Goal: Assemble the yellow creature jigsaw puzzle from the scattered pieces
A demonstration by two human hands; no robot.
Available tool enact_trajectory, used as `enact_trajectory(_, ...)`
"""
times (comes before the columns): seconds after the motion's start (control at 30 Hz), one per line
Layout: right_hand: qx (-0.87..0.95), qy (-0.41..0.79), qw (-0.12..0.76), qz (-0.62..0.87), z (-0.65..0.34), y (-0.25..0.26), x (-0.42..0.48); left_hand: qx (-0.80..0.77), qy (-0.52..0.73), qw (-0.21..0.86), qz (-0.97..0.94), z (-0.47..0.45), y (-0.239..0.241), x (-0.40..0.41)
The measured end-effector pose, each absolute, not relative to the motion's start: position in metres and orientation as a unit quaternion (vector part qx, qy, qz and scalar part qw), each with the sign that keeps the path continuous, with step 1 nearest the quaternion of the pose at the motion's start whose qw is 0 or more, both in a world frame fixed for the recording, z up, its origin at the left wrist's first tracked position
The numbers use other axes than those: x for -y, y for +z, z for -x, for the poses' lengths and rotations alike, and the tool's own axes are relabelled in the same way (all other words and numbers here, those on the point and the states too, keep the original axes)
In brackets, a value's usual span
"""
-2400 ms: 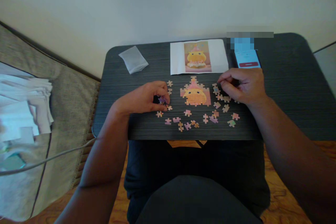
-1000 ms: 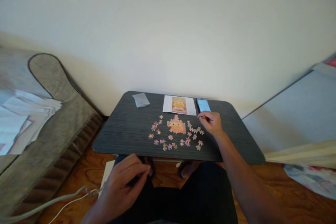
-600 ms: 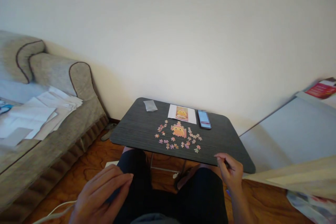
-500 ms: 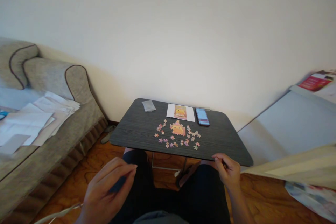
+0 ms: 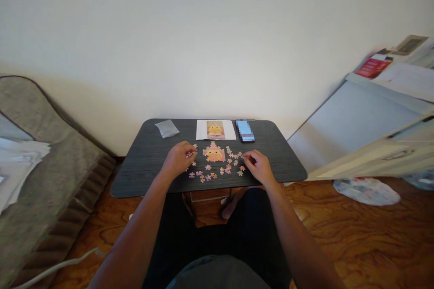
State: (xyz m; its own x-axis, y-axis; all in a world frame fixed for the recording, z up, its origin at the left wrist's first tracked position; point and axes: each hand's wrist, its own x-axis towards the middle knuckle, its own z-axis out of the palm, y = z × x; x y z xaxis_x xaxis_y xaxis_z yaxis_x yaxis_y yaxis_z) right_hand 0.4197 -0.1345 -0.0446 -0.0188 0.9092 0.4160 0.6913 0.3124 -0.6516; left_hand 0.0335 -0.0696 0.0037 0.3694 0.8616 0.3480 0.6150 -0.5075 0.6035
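A partly assembled jigsaw puzzle (image 5: 214, 154) with a yellow figure on a pink ground lies mid-table. Loose jigsaw pieces (image 5: 202, 178) are scattered left, right and in front of it. My left hand (image 5: 178, 159) is just left of the puzzle, its fingers curled together over loose pieces and partly hiding them. On the other side, my right hand (image 5: 259, 166) has its fingertips drawn in beside the loose pieces at the right. Whatever either hand pinches is too small to make out. Behind the puzzle lies a reference picture sheet (image 5: 201, 130) showing a similar yellow figure.
The dark folding table (image 5: 142, 162) stands against the wall. On it are a clear plastic pouch (image 5: 167, 128) at back left and a phone (image 5: 245, 131) at back right. A sofa (image 5: 68, 162) with papers (image 5: 20, 167) is left; a pale cabinet (image 5: 325, 117) is right.
Both hands have moved forward from above my lap to over the table, one on each side of the puzzle. The view has turned somewhat to the right.
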Motion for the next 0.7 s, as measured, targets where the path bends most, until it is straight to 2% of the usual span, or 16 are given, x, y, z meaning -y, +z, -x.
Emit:
enact_trajectory(0.27, 0.693, 0.15, 0.389, 0.588, -0.426, -0.053, 0.128, -0.463, 0.303, 0.224, -0.802, -0.013, -0.021, 0.034)
enact_trajectory(0.7, 0.712, 0.186, 0.368, 0.569, -0.419, -0.037, 0.137, -0.385, 0.236, 0.271, -0.85, -0.03, -0.011, -0.01)
